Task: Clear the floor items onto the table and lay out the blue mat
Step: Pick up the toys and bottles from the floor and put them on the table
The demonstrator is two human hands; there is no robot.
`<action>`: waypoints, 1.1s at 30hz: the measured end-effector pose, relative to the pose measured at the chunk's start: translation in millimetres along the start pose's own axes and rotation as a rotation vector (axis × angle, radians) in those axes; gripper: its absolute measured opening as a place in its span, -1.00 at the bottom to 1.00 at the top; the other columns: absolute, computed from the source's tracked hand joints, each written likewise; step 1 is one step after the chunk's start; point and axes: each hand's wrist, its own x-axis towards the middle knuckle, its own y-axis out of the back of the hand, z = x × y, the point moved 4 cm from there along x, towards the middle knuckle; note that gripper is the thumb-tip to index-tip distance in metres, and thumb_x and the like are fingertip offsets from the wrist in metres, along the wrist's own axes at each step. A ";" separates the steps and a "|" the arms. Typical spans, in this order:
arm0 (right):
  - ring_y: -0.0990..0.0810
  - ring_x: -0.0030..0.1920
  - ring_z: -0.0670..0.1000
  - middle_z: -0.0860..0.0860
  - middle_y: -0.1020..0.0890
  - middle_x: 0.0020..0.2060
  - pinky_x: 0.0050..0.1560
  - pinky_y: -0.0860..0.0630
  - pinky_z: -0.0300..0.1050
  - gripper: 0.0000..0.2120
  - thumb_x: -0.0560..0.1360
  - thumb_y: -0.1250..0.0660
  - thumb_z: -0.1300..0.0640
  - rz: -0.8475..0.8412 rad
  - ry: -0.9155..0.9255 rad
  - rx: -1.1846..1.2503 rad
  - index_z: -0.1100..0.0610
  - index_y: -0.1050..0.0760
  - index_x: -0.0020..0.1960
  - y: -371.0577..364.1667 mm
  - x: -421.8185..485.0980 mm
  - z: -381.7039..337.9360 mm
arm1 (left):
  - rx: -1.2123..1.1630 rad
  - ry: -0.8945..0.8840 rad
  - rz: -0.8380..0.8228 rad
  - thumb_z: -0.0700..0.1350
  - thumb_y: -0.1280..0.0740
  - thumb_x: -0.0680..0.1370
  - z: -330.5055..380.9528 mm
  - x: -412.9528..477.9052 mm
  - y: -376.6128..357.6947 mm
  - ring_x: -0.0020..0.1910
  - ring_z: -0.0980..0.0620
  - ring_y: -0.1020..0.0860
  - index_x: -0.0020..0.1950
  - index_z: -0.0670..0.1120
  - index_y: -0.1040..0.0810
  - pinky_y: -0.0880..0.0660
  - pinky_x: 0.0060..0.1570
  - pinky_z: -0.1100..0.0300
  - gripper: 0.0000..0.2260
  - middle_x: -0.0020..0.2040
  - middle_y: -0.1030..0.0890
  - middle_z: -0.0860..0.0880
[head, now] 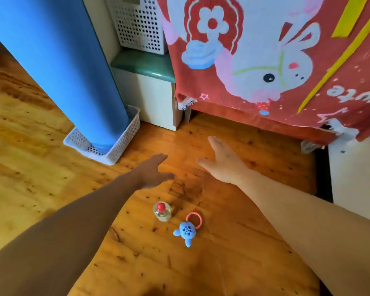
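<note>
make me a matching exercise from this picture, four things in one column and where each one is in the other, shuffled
Things:
1. rolled blue mat
2. small bottle with red cap
3. blue rattle toy
4. tall perforated bin

Places:
A. on the green-topped cabinet
B. lying on the floor, pink ring attached
C. standing on end in the white basket
D. upright on the floor, left of the toy

Pairs: 1-C, 2-D, 3-B, 4-A

Two bare forearms enter from the lower corners, uncovered to the frame edge: no sleeve, watch, ring or glove shows. The left hand (152,171) and right hand (222,161) show bare fingers.
</note>
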 end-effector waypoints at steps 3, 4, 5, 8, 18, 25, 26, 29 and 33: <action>-0.01 0.53 0.09 -0.06 0.02 0.55 0.44 -0.16 0.19 -0.18 0.43 -0.11 -0.41 -0.048 0.007 0.010 -0.11 0.14 0.52 -70.0 15.9 20.8 | -0.055 0.016 -0.020 0.25 -0.34 0.40 -47.6 12.4 -49.0 0.51 -0.03 -0.08 0.50 0.04 -0.08 -0.08 0.43 0.04 -0.22 0.54 -0.08 -0.02; -0.01 0.53 0.09 -0.06 0.01 0.55 0.44 -0.15 0.19 -0.19 0.43 -0.11 -0.40 -0.067 0.013 0.022 -0.11 0.14 0.52 -89.8 20.5 27.3 | -0.064 0.018 -0.029 0.26 -0.34 0.39 -61.1 16.1 -63.0 0.51 -0.03 -0.07 0.50 0.04 -0.08 -0.08 0.43 0.04 -0.21 0.54 -0.08 -0.02; 0.00 0.53 0.08 -0.07 0.01 0.55 0.44 -0.14 0.19 -0.19 0.44 -0.12 -0.40 -0.087 0.012 0.033 -0.11 0.14 0.53 -109.3 24.3 34.0 | -0.079 0.027 -0.036 0.28 -0.34 0.37 -75.5 19.7 -77.0 0.51 -0.03 -0.07 0.50 0.05 -0.08 -0.08 0.43 0.04 -0.19 0.54 -0.07 -0.02; 0.01 0.52 0.06 -0.06 -0.01 0.54 0.43 -0.09 0.15 -0.16 0.42 -0.14 -0.41 -0.116 0.032 0.026 -0.09 0.12 0.53 -154.0 32.2 46.6 | -0.128 0.044 -0.031 0.30 -0.35 0.33 -108.2 29.0 -107.1 0.50 -0.03 -0.10 0.50 0.10 -0.08 -0.12 0.41 0.03 -0.17 0.54 -0.09 0.00; -0.01 0.52 0.02 -0.01 -0.03 0.54 0.47 -0.08 0.05 -0.01 0.32 -0.34 -0.35 -0.249 0.038 0.139 0.00 0.08 0.54 -265.8 42.7 82.2 | -0.288 0.119 0.070 0.26 -0.50 0.20 -185.2 44.1 -190.7 0.48 -0.05 -0.14 0.46 0.26 0.01 -0.20 0.34 0.03 -0.03 0.53 -0.12 0.02; 0.04 0.53 -0.01 -0.01 0.01 0.55 0.45 0.01 -0.09 -0.01 0.34 -0.40 -0.28 -0.314 0.026 0.129 0.03 0.07 0.54 -330.1 25.2 104.8 | -0.353 0.117 0.224 0.17 -0.55 0.16 -206.0 52.6 -223.4 0.18 0.05 -0.43 0.43 0.22 -0.06 -0.44 -0.12 0.37 -0.03 0.44 -0.29 0.05; 0.03 0.53 0.00 -0.01 0.02 0.55 0.45 0.00 -0.06 0.00 0.32 -0.40 -0.28 -0.329 0.006 0.126 0.01 0.07 0.54 -337.8 21.2 107.9 | -0.362 0.117 0.240 0.17 -0.56 0.16 -207.2 53.9 -225.7 0.21 0.03 -0.43 0.41 0.21 -0.07 -0.43 -0.06 0.31 -0.04 0.41 -0.33 0.06; 0.06 0.53 0.08 0.01 0.07 0.55 0.48 -0.05 0.07 0.05 0.26 -0.39 -0.36 -0.377 -0.008 0.002 -0.08 0.11 0.53 -362.3 10.2 113.7 | -0.374 0.137 0.292 0.15 -0.57 0.15 -208.5 54.5 -229.9 0.23 0.04 -0.42 0.37 0.20 -0.11 -0.34 0.03 0.18 -0.08 0.31 -0.43 0.08; 0.15 0.53 0.14 0.07 0.16 0.54 0.47 0.01 0.14 0.06 0.29 -0.38 -0.36 -0.456 -0.014 -0.139 -0.13 0.23 0.52 -396.0 -1.3 120.3 | -0.388 0.104 0.380 0.14 -0.58 0.11 -200.1 54.0 -231.0 0.05 0.11 -0.44 0.31 0.20 -0.15 -0.35 -0.15 0.35 -0.11 0.15 -0.47 0.12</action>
